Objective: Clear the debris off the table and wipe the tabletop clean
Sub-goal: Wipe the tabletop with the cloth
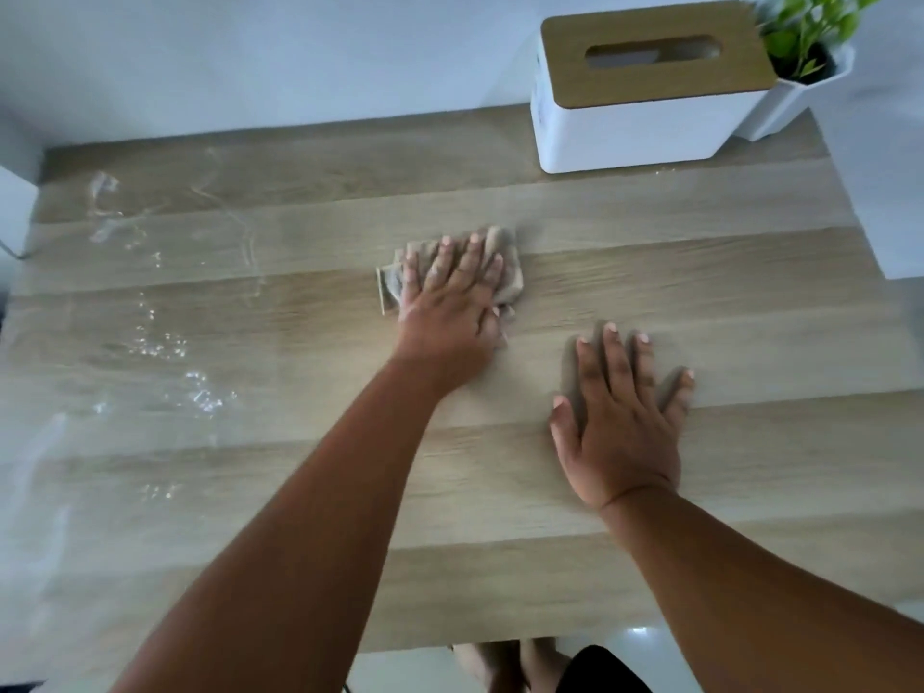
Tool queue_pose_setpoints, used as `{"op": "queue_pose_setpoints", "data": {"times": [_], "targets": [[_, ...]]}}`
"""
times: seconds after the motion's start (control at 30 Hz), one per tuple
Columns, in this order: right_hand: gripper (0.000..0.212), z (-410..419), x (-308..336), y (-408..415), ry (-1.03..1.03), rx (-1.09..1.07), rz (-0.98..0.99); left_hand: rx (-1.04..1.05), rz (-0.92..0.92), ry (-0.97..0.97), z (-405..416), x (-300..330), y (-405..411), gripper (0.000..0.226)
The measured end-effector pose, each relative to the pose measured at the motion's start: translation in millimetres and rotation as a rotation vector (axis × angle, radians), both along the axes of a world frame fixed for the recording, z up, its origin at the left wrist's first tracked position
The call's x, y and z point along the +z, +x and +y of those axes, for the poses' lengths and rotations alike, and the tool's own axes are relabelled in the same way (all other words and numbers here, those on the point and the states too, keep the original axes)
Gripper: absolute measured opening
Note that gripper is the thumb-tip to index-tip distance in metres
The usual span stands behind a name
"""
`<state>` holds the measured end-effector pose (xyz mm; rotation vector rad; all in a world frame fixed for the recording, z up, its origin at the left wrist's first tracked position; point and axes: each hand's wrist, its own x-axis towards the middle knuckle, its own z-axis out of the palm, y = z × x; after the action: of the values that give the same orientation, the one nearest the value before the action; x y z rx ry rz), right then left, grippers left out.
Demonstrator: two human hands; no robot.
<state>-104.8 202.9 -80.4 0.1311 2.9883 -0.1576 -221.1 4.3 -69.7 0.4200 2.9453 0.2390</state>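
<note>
My left hand [450, 297] lies flat with straight fingers on a crumpled beige cloth [510, 280], pressing it onto the middle of the light wooden tabletop [750, 302]. Only the cloth's edges show around the fingers. My right hand [620, 417] rests palm down on the bare wood to the right and nearer me, fingers spread, holding nothing. Wet streaks and droplets [165, 342] glisten across the left part of the tabletop.
A white tissue box with a wooden lid [645, 87] stands at the back right, and beside it a small green plant in a white pot [810, 57]. A white wall runs behind the table. A white object [15, 207] sits at the far left edge.
</note>
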Motion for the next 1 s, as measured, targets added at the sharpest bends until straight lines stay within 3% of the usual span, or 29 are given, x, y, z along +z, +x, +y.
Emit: {"op": "queue_pose_setpoints", "data": {"times": [0.17,0.27,0.47,0.57,0.73,1.0], "targets": [[0.076,-2.5,4.1,0.1,0.002,-0.012,0.003,-0.099,0.070,0.096,-18.4,-4.5,120.5,0.059],[0.077,-3.3,4.6,0.5,0.001,-0.010,0.003,-0.055,0.068,0.084,-53.9,-4.4,149.3,0.060],[0.077,-2.3,2.7,0.7,0.005,-0.005,0.017,0.286,-0.063,-0.027,-85.8,7.0,49.4,0.069],[0.077,-1.1,0.0,-0.1,0.004,-0.008,0.003,0.314,-0.072,-0.017,-80.9,3.7,-15.5,0.067],[0.077,-0.9,-0.6,-0.5,-0.012,-0.012,0.009,0.208,-0.102,-0.033,-62.3,3.7,-36.9,0.069],[0.075,-2.3,1.4,0.1,0.016,-0.002,0.022,-0.047,-0.021,-0.019,-38.2,2.3,108.9,0.069]]}}
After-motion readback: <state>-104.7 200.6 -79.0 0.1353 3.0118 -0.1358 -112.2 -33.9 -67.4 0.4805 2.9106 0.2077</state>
